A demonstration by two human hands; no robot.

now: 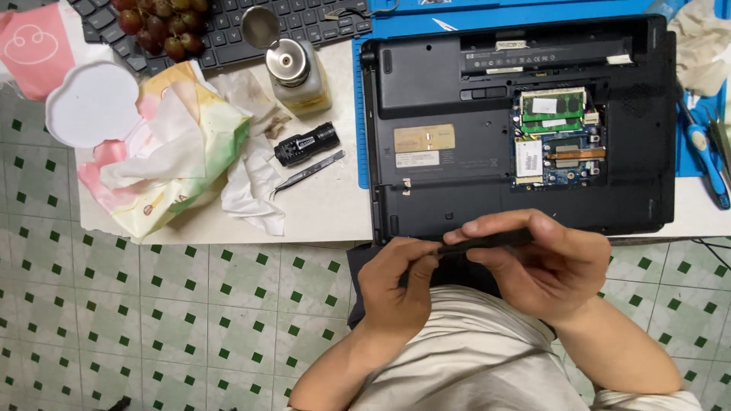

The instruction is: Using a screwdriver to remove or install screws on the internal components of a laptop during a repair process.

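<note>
Both hands gripped one slim black plastic strip [487,240], my left hand [397,283] pinching its end, my right hand [550,266] wrapped along it, just before the upturned black laptop [426,84] on the bench [327,205]. I judged I was mid-inspection; next called for a gentle, even hold. Green circuit boards [554,106] lay exposed.

This looks like a home repair corner rather than a proper workshop. A laptop [518,122] lies upside down with its cover off and circuit boards bare, on a blue mat [487,15] on a white table [320,213]. Tweezers [308,173], a screwdriver [704,156] and a pump bottle [297,72] share space with grapes [156,23], tissues [164,148] and a keyboard [304,23]. The floor [152,320] has green-and-white tiles.
</note>
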